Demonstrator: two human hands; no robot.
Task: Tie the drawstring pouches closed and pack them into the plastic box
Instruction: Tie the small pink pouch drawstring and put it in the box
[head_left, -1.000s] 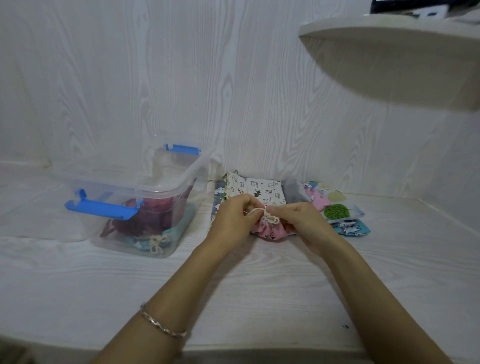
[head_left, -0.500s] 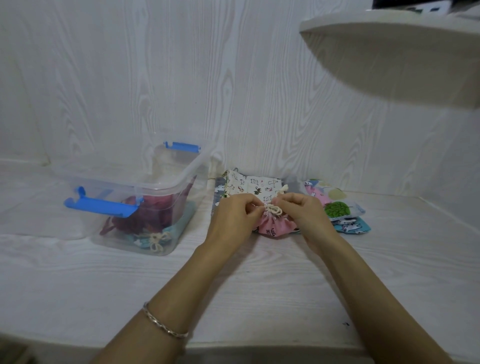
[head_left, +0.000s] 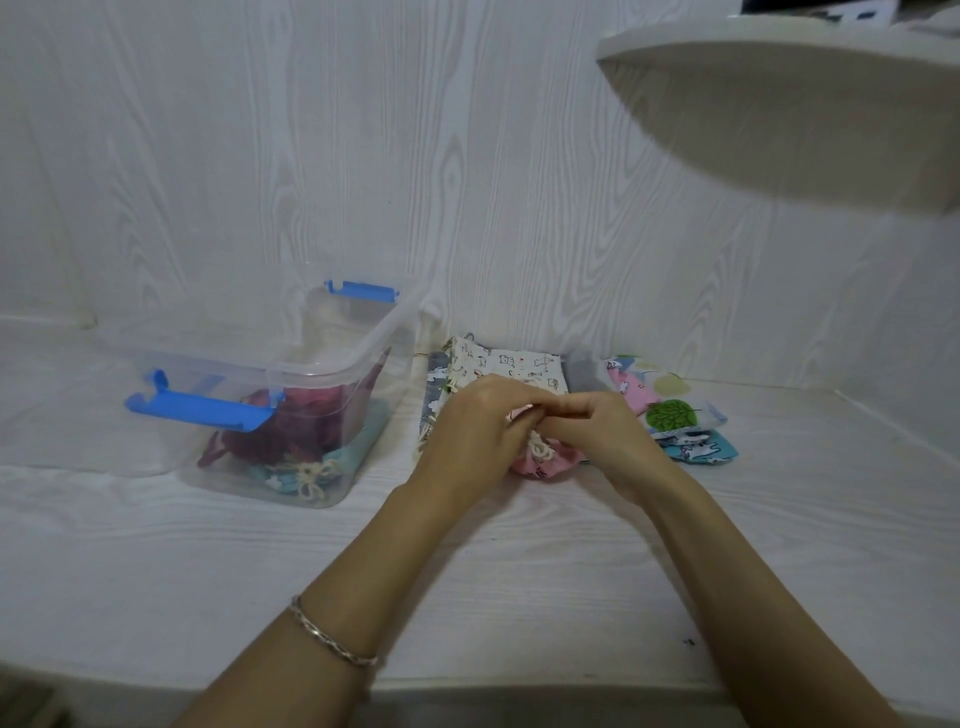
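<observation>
A small pink drawstring pouch (head_left: 545, 460) lies on the white table, its gathered top and cream cord (head_left: 540, 447) showing between my hands. My left hand (head_left: 475, 431) and my right hand (head_left: 597, 426) meet fingertip to fingertip just above the pouch, both pinching the cord. The clear plastic box (head_left: 332, 364) with blue latches stands to the left and holds a dark red pouch (head_left: 280, 431) and a light blue tied pouch (head_left: 306, 470). Behind my hands lies a cream cat-print pouch (head_left: 509, 364).
More flat pouches lie at the back right: a pink one (head_left: 631, 389), one with a green leaf (head_left: 672, 415) and a blue one (head_left: 701, 449). A white shelf (head_left: 779, 104) juts out at the upper right. The wall stands close behind.
My hands have come closer together over the pouch top, fingertips now touching. The knot that showed between them is mostly covered.
</observation>
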